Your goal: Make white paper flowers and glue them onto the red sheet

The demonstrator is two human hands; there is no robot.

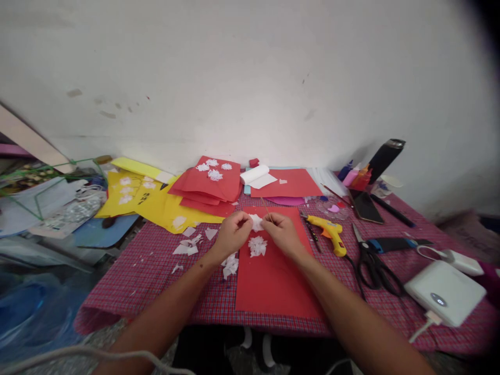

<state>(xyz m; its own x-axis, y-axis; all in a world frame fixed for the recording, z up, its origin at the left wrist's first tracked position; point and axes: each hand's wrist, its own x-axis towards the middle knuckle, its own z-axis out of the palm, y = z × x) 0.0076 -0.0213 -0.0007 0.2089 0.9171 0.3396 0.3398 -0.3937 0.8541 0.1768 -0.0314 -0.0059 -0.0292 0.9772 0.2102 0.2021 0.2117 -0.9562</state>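
Observation:
Over a sheet of red paper [273,281], my two hands meet at a white paper flower [257,222]. My left hand [235,233] is closed, pinching the flower's left edge between thumb and fingers. From the other side my right hand [284,234] is closed round a thin brown stick [266,206], its fingertips at the flower's right edge. Just below, another white paper flower [258,246] lies on the red sheet. Torn white paper scraps [230,265] lie beside my left wrist.
A yellow glue gun [327,229], black scissors [377,268], a utility knife [394,245] and a white power unit [445,291] lie to the right. Red cards with white flowers [219,182], yellow sheets [156,203] and a white paper roll [255,174] are behind. A black flask [386,159] stands back right.

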